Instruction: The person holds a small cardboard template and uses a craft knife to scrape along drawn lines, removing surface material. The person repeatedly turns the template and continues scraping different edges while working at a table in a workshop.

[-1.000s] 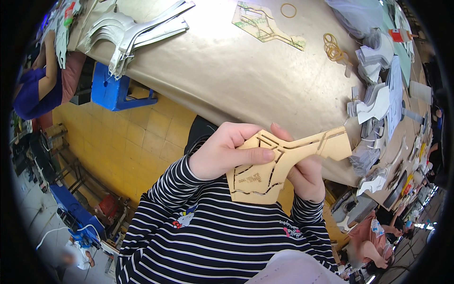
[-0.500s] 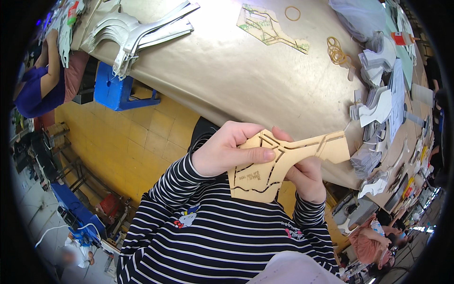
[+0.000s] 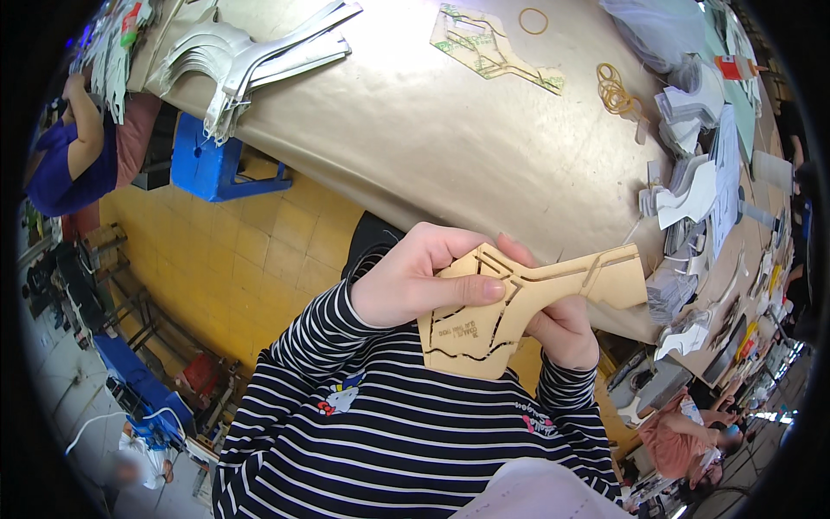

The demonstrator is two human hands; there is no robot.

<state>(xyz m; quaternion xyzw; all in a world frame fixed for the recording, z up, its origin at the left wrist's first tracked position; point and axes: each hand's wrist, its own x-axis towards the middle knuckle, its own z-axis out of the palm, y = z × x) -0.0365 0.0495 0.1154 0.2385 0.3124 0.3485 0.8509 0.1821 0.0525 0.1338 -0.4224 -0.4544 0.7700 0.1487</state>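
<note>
My left hand (image 3: pixel 424 278) holds a tan, flat pattern template (image 3: pixel 529 303) in front of my chest, its thumb pressed on the upper face and its fingers out of sight behind. Slots and dashed cuts run through the template, and a little printing shows on its wide end. My right hand (image 3: pixel 566 333) grips the same template from behind, under the narrow arm that points to the right. Most of its fingers are hidden by the template, though some fingertips show past the upper edge.
Ahead is a table (image 3: pixel 372 130) with a brown covering. On it lie a second slotted template (image 3: pixel 493 54), a rubber band (image 3: pixel 534 21), a heap of rubber bands (image 3: pixel 614 91) and a stack of pale cut pieces (image 3: pixel 246 65). More stacks (image 3: pixel 687 203) line the right. A blue stool (image 3: pixel 199 160) stands left.
The template has shifted slightly right and down, with its narrow end a little farther right. Both hands keep their hold and have hardly moved.
</note>
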